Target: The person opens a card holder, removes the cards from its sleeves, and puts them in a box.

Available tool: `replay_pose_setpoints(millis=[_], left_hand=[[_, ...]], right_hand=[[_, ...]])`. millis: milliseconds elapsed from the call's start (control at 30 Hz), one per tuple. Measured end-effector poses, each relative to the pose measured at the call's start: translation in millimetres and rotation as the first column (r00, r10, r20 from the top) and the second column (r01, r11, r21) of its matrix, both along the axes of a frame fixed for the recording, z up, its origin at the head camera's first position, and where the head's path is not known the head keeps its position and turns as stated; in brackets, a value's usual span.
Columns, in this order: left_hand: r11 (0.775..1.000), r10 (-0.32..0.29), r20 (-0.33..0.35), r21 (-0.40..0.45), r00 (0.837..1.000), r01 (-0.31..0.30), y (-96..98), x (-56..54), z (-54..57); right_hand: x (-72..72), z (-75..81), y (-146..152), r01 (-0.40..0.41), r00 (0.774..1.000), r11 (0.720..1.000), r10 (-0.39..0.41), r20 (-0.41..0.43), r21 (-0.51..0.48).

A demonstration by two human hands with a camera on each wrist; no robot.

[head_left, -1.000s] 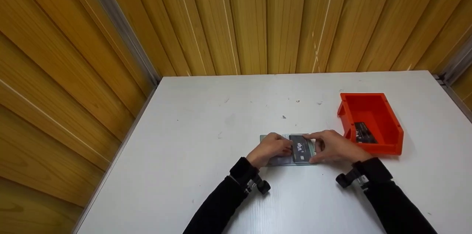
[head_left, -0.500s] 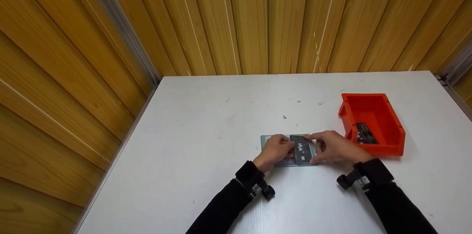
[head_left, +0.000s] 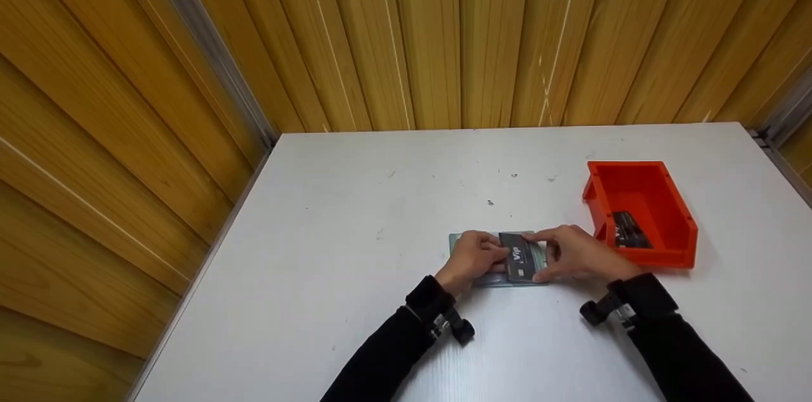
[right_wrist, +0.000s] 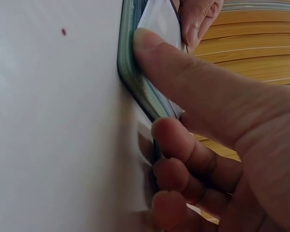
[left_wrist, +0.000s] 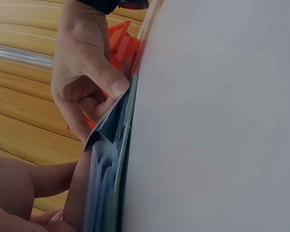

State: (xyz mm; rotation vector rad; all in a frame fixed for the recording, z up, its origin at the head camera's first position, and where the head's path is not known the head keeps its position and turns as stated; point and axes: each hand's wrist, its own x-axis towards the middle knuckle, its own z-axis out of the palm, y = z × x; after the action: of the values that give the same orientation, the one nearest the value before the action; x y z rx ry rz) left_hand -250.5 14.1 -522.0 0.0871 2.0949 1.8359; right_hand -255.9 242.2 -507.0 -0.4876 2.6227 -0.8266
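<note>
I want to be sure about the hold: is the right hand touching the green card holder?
Touching. The right wrist view shows it: the thumb of the right hand lies against the edge of the green card holder, without a gap.

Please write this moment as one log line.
left hand: at Vip card, left edge; right hand: at right end; beneath: green booklet; red bin: dark card inside

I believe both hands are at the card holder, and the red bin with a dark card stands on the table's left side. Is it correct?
No: the head view shows the red bin on the right side of the table. The left hand and right hand are at the card holder; the bin holds a dark card.
</note>
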Motion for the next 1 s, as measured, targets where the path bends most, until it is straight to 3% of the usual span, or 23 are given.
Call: replay_pose_setpoints(millis=[200,633,1000], left_hand=[[0.999,-0.017,0.017,0.044,1.0,0.016,-3.9,0.2,1.4],[1.0,-0.006,-0.001,0.006,1.0,0.006,-13.5,-1.9,3.7],[0.996,-0.016,0.003,-0.088,1.0,0.016,-39.8,-11.6,24.3]], right_hand=[[-0.4,-0.8,-0.7,0.008,1.0,1.0,-0.009,0.006,0.02],[0.2,-2.8,1.0,0.001,1.0,1.0,-0.001,0.028,0.017],[2.3,-2.8,2.4,-0.027,1.0,1.0,0.027,-0.011,-0.013]])
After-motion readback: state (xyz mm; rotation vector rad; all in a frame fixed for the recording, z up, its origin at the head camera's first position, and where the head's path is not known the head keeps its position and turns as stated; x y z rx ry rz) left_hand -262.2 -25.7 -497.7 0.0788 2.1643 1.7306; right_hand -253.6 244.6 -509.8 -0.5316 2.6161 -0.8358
